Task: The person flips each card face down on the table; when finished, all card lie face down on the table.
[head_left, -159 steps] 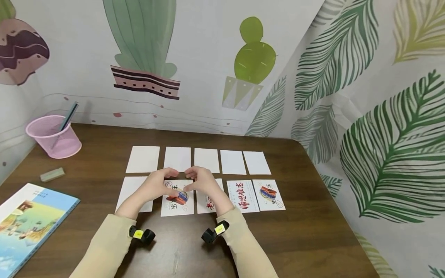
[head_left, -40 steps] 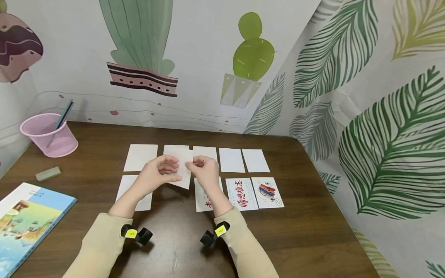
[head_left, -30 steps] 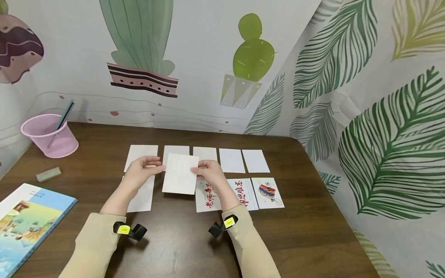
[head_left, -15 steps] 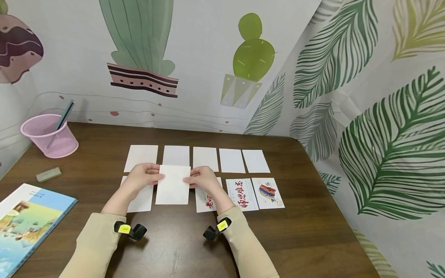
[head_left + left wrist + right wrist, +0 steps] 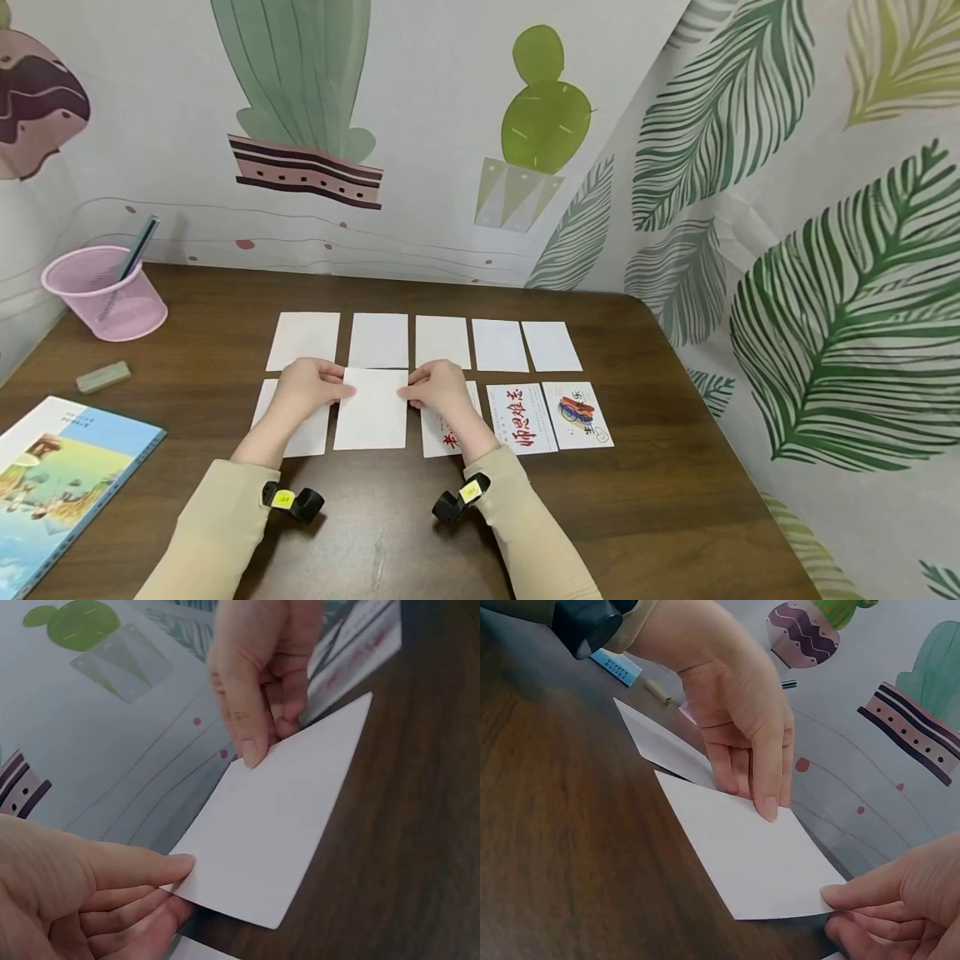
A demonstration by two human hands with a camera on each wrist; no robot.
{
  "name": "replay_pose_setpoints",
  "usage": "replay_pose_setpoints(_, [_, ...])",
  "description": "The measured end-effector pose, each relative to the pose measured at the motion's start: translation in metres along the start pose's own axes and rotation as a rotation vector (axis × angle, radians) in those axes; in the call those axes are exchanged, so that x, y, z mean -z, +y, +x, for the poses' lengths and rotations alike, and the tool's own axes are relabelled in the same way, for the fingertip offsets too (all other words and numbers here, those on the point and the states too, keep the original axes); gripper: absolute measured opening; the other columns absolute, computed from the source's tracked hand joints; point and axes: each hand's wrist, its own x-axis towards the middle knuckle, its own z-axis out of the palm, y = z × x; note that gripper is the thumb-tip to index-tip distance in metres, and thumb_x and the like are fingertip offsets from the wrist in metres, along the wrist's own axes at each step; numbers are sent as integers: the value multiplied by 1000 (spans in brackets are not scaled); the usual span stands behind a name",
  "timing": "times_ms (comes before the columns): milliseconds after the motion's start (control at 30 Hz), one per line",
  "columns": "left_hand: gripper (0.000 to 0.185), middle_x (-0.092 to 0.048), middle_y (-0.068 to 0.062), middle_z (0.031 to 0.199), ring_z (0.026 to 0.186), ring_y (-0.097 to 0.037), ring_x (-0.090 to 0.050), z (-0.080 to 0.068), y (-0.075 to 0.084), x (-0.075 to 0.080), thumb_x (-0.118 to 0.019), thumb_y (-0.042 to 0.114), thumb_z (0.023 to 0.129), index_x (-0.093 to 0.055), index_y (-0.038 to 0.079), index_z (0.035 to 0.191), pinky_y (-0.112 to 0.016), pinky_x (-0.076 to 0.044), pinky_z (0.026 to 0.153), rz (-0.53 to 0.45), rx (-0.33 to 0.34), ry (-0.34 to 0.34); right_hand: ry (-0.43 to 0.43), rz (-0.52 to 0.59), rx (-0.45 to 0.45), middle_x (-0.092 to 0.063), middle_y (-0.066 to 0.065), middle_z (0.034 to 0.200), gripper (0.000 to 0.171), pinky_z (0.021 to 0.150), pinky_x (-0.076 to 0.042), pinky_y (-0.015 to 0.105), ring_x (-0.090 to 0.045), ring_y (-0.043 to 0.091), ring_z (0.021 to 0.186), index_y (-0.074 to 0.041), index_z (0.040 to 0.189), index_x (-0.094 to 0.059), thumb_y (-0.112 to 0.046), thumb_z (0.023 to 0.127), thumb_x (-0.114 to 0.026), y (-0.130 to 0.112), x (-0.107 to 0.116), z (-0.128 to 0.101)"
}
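A white card [image 5: 371, 412], blank side up, is pinched at its left edge by my left hand [image 5: 306, 390] and at its right edge by my right hand [image 5: 439, 388]. In the left wrist view the card [image 5: 270, 825] has each thumb on its top face and fingers beneath. The right wrist view has the same card [image 5: 742, 855] close over the wood. Left of it lies another blank card [image 5: 306, 433], partly behind my left hand. On the right, a card with red writing [image 5: 444, 433] is partly covered by my right hand.
Behind, a row of blank cards [image 5: 442, 342] lies flat. To the right are a red-lettered card [image 5: 522, 418] and a card with a colourful drawing [image 5: 578, 415]. A pink mesh pen cup [image 5: 112, 292], an eraser [image 5: 103, 377] and a book [image 5: 67, 483] occupy the left side.
The drawing-side-up card has been picked up and turned blank side up. Over the last second both hands lower it toward the front row's gap, my left hand regaining its edge.
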Motion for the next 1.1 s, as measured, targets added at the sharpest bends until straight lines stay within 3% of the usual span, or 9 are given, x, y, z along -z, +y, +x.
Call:
replay_pose_setpoints(100, [41,-73,-20,94,73,-18,-70,-2,2,-1,-76,16,81,-66,-10,111,-35,-54,67,74,-15,35,1,-38,-11,-73,5,70,19,52,-48,17,-62,6,54,-2,92,-74,-14,80,-80,-1,-1,-1])
replay_pose_setpoints(267, [38,-74,-18,86,71,-21,-69,-5,6,-3,-77,15,80,-68,-10,107,-31,-50,61,111,-25,69,10,-46,-26,-73,5,71,19,51,-48,17,-63,6,54,-3,92,-74,-14,79,-81,-2,-1,-2])
replay_pose_setpoints(533, [36,-74,-18,85,79,-29,-69,-6,5,-5,-78,15,79,-70,-9,104,-34,-51,64,161,-36,115,46,-53,9,-74,6,70,18,51,-46,16,-63,6,52,-2,89,-75,-12,77,-83,-4,-5,-4])
replay_pose_setpoints(900, [33,-73,-20,88,80,-31,-67,-8,5,-7,-79,10,78,-68,-10,102,-39,-53,66,145,-38,127,92,-66,41,-72,5,64,15,52,-45,15,-62,5,49,-2,86,-76,-10,75,-82,-5,-10,-5])
replay_pose_setpoints(1000, [32,-73,-20,89,82,-31,-68,-7,5,-8,-79,10,79,-69,-9,104,-38,-53,67,141,-65,144,85,-41,50,-73,6,67,14,51,-46,15,-62,5,50,-1,86,-76,-10,76,-82,-5,-6,-6])
replay_pose_setpoints(1100, [30,-74,-19,91,83,-31,-69,-6,6,-8,-76,11,82,-70,-7,106,-38,-54,68,120,-143,154,90,-33,54,-74,7,70,14,51,-46,16,-62,6,53,-2,87,-75,-11,78,-81,-5,1,-7])
